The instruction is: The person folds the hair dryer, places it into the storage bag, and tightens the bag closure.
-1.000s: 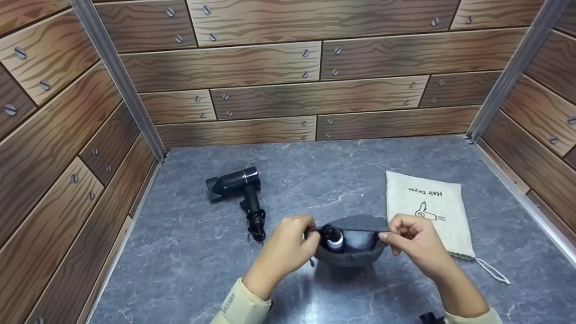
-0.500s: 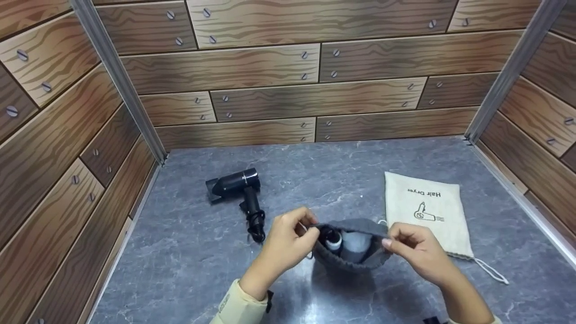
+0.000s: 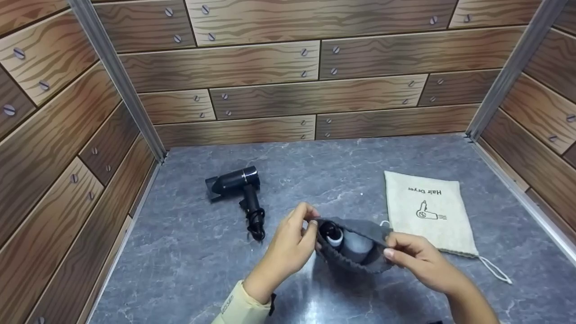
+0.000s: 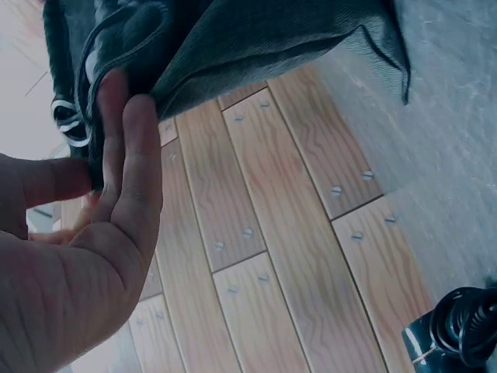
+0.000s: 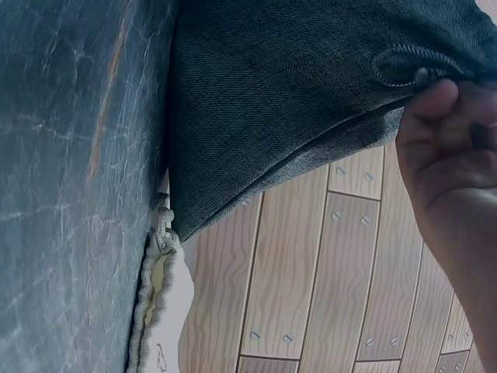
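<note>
A dark grey drawstring pouch (image 3: 351, 265) is held mouth-up between both hands in the head view. My left hand (image 3: 290, 240) pinches its rim on the left, and my right hand (image 3: 418, 258) pinches the rim on the right. Inside the gaping mouth show a bottle (image 3: 334, 237) with a black top and white collar, and a rounded grey-blue item (image 3: 357, 247). Their lower parts are hidden in the cloth. In the left wrist view a cord with a loop hangs by the fingers (image 4: 140, 155); the right wrist view shows another cord loop (image 5: 415, 66) near the thumb.
A black hair dryer (image 3: 234, 182) with its cable wrapped at the handle lies left of the pouch. To the right lies a cream drawstring bag (image 3: 427, 216) printed "Hair Dryer". Wood-patterned walls (image 3: 261, 67) enclose the grey marbled table (image 3: 189, 252) at the back and sides.
The pouch's mouth has been drawn wider and tipped toward the camera, so more of its contents shows. My right hand has moved slightly down. The hair dryer and cream bag stay put.
</note>
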